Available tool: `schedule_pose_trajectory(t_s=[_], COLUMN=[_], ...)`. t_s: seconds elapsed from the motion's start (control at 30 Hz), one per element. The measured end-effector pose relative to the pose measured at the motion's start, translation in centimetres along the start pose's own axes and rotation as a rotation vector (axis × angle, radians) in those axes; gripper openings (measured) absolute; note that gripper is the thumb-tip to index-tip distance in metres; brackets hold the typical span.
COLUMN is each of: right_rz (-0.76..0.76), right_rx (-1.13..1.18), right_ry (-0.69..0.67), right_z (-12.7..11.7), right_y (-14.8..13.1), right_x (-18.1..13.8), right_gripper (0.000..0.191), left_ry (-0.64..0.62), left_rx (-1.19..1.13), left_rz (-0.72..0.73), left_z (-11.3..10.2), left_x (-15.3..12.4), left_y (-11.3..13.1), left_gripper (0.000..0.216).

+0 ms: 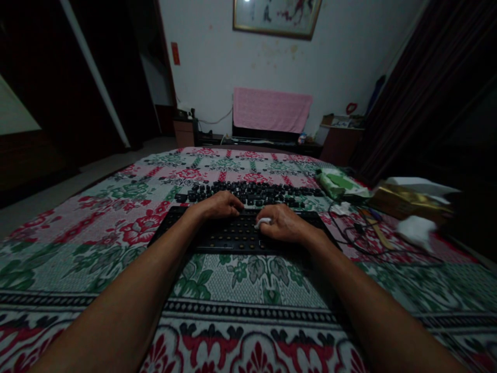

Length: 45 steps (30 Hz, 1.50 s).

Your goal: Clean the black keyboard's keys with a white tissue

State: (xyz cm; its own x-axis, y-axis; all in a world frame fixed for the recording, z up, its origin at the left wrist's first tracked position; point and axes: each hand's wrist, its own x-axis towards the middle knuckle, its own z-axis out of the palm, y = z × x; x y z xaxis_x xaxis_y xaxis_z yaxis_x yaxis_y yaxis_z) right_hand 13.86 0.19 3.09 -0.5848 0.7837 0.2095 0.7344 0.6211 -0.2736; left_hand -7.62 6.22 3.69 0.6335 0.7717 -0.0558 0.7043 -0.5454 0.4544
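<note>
A black keyboard point(217, 243) with its keycaps off lies on the patterned cloth point(248, 280), its rows of small key posts bare. My left hand point(220, 205) rests over the keyboard's far edge, left of the middle, fingers stretched to the right and thumb apart. To its right, my right hand point(282, 223) is closed on a crumpled white tissue point(264, 221), low over the keys area. Beyond the keyboard many loose black keycaps point(256, 192) lie scattered in a wide band. Both fingertips' undersides are partly hidden.
On the right lie a green tissue pack point(341, 184), a gold box point(404, 199), crumpled white tissue paper point(417, 230), a black cable point(351, 238) and a flat yellowish tool point(378, 233). A pink cloth point(272, 110) hangs by the far wall.
</note>
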Motion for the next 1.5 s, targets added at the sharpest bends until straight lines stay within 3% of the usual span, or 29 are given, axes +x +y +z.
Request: schedule_pose_trajectory(t_s=[0.2,0.5,0.8,1.2,1.5], right_rz=[-0.015,-0.034,-0.174,-0.164,-0.145], right_rx=[-0.052,-0.057,-0.088,-0.231,-0.252], right_ry=[0.057,-0.05,0.094,0.002,-0.045], right_z=[0.3,-0.1,1.3,1.3,0.1], right_y=[-0.5,-0.5,-0.3,-2.6,-2.2], right_x=[0.0,0.6,-0.2,1.0,0.0], right_gripper=[0.023,0.02,0.02,0.021,0.018], left_ry=[-0.001,0.012,0.017,0.02,0.026], left_rx=[0.007,-0.021,-0.021,0.01,-0.027], left_rz=[0.009,-0.013,0.008,0.043,0.014], left_z=[0.1,0.2,0.5,0.2,0.3], left_x=[0.2,0.2,0.4,0.2,0.2], left_y=[-0.4,-0.2,-0.7,-0.2,-0.3], left_gripper=[0.039,0.038,0.039,0.037,0.036])
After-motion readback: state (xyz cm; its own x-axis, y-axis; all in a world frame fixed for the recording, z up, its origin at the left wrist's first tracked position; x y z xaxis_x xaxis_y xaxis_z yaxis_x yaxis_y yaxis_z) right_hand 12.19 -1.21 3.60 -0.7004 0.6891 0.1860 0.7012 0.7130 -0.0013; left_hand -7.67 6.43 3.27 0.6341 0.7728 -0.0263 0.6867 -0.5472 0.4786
